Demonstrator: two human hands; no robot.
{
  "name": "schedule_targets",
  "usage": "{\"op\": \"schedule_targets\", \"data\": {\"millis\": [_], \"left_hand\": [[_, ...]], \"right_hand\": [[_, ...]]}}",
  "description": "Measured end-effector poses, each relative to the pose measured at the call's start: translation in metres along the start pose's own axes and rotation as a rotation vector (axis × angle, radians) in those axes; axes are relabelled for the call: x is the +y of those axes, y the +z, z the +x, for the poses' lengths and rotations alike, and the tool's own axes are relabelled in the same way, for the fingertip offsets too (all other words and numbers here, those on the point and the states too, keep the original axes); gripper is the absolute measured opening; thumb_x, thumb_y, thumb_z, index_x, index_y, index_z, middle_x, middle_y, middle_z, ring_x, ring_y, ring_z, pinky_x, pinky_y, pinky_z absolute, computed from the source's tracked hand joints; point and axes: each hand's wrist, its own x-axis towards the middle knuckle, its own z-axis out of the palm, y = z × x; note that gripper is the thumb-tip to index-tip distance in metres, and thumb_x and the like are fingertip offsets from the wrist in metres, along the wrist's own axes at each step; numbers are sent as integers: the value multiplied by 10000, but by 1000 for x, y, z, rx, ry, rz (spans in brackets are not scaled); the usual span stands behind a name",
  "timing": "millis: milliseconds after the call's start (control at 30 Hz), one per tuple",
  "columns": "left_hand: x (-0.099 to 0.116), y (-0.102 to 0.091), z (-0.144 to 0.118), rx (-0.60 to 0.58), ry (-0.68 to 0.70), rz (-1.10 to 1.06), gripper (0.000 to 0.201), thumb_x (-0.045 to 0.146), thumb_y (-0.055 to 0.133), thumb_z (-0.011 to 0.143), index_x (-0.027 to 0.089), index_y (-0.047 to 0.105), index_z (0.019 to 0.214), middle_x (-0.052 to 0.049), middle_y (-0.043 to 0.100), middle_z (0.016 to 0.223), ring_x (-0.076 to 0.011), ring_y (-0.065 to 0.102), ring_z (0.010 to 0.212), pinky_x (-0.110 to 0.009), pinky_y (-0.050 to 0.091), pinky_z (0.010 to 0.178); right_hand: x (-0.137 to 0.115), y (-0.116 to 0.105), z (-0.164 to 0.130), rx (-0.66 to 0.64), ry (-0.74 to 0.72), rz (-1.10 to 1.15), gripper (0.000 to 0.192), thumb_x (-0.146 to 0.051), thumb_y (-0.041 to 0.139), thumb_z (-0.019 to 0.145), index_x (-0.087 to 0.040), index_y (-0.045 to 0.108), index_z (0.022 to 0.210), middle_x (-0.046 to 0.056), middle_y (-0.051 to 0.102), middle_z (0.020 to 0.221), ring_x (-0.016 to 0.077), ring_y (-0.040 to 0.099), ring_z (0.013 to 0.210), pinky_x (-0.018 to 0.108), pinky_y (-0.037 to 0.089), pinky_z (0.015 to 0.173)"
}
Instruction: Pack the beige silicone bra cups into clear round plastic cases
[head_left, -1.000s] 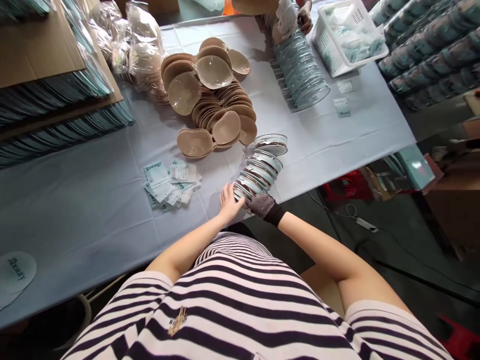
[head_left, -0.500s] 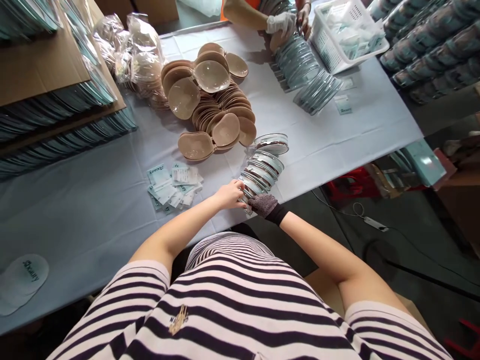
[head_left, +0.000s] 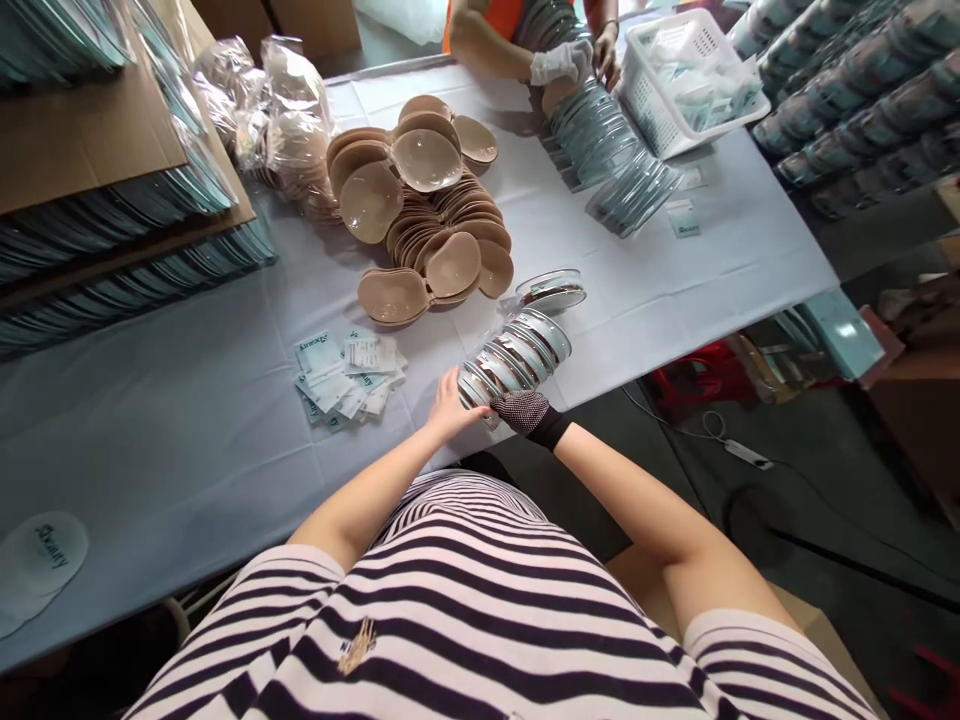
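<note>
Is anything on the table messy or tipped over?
Yes. The row of round clear plastic cases between the left hand and the gloved right hand leans over instead of standing straight. One round clear case lies apart beyond its far end. The small white paper packets lie in a scattered heap.

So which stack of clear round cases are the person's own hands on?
The short leaning stack at the near table edge, between left hand and gloved right hand; the longer far stack is a co-worker's.
</note>
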Motion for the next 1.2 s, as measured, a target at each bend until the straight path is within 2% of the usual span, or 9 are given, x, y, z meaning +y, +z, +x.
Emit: {"op": "schedule_targets", "data": {"millis": [233, 333, 400, 533, 633, 800, 1033, 1133, 1200], "left_hand": [[-2, -11, 8, -84, -4, 35, 1136, 498, 819, 636, 188, 209, 1543, -192, 243, 1610, -344, 203, 1505, -465, 183, 1224], [-3, -13, 6, -114, 40, 61, 1095, 397, 842, 607, 211, 267, 1521, -177, 312, 1585, -356, 235, 1491, -518, 92, 1231], [-4, -9, 5, -108, -20, 7, 1067, 361, 823, 622, 213, 264, 1519, -178, 328, 1576, -359, 244, 1488, -529, 87, 1228], [-3, -2, 10, -61, -125, -237, 1197, 422, 803, 629, 158, 93, 1556, -209, 101, 1643, -322, 83, 1536, -433, 168, 1230], [2, -2, 13, -12, -126, -258, 1251, 460, 793, 624, 150, 24, 1560, -199, 15, 1653, -304, -23, 1542, -435, 103, 1243], [15, -4, 9, -8, -149, -42, 1240, 422, 781, 615, 169, 19, 1560, -191, 81, 1645, -324, -13, 1540, -501, 46, 1235], [26, -3, 2, -47, -141, 41, 1284, 423, 775, 617, 157, -61, 1554, -189, 121, 1639, -317, 19, 1541, -494, -9, 1237], [23, -2, 0, -33, -135, 32, 1255, 445, 777, 624, 190, -20, 1558, -185, 163, 1622, -327, 60, 1535, -529, 4, 1230], [20, -1, -3, -14, -101, 39, 1194, 481, 783, 628, 236, 69, 1554, -166, 220, 1598, -328, 105, 1526, -541, 16, 1228]], "right_hand": [[8, -24, 22, 62, -225, -198, 337, -181, 412, 993, -85, 712, 1113, 179, 711, 1125, 284, 631, 1098, 415, 491, 944], [15, -31, 37, 95, -175, -209, 324, -183, 435, 985, -85, 703, 1138, 180, 685, 1200, 278, 621, 1116, 405, 478, 965], [16, -38, 48, 117, -142, -205, 351, -206, 409, 1000, -84, 680, 1187, 185, 655, 1254, 280, 614, 1124, 400, 474, 950], [9, -48, 61, 128, -98, -182, 364, -275, 426, 1002, -93, 671, 1200, 189, 651, 1249, 285, 611, 1111, 386, 471, 922], [1, -46, 56, 83, -21, -174, 348, -252, 413, 998, -107, 703, 1128, 189, 682, 1180, 284, 616, 1096, 365, 484, 883], [3, -43, 52, 24, -58, -188, 350, -212, 391, 993, -104, 701, 1114, 201, 679, 1186, 287, 610, 1106, 359, 486, 853], [-2, -59, 110, -2, -11, -88, 281, -217, 476, 949, -89, 710, 1037, 198, 716, 1056, 267, 671, 972, 347, 477, 833], [1, -60, 115, -8, 4, -14, 233, -239, 526, 918, -126, 719, 985, 142, 734, 998, 237, 677, 903, 316, 479, 798], [18, -64, 108, 36, 4, -7, 223, -235, 545, 897, -146, 709, 1019, 116, 729, 1023, 226, 660, 948, 310, 475, 846]]}}
